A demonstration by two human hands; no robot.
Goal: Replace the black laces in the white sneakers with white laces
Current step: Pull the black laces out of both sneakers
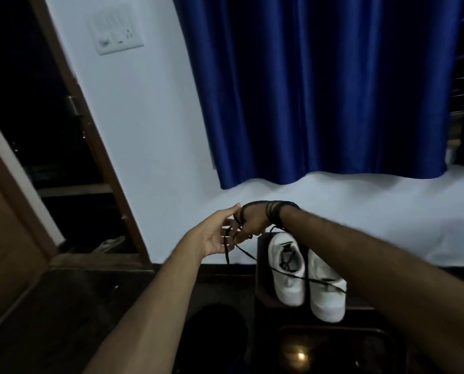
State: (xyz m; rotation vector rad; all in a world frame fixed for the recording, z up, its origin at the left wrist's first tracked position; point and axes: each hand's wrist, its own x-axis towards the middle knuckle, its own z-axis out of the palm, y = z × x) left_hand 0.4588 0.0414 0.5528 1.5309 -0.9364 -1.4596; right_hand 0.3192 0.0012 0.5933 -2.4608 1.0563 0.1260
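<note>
Black lace (268, 205): mostly out of the shoes, coiled in several turns round the right hand (253, 221) and wrist, held up in front of the wall. Loose tail runs from the hands down across the white sneakers (303, 276), draped over both; can't tell whether its far end is still threaded. Sneakers sit side by side on a small dark surface (262, 268) below the blue curtain (320, 90), toes toward the person.

Grip state: right hand curled, pinching the lace near its fingertips with the coil round it. Left hand (218, 232) fingers mostly extended, touching the strand just beside the right hand; the lace passes between them, looks like guiding, not clamping.

Step in hand, as judged: lace removal and winding up the black lace. Left sneaker shows a dark strand at the tongue, eyelets otherwise look bare. No white laces in view.

Next move calls for: finish the coil, free the tail, set it aside, then fetch white laces.

Writing/brands: none readable; too dim.
</note>
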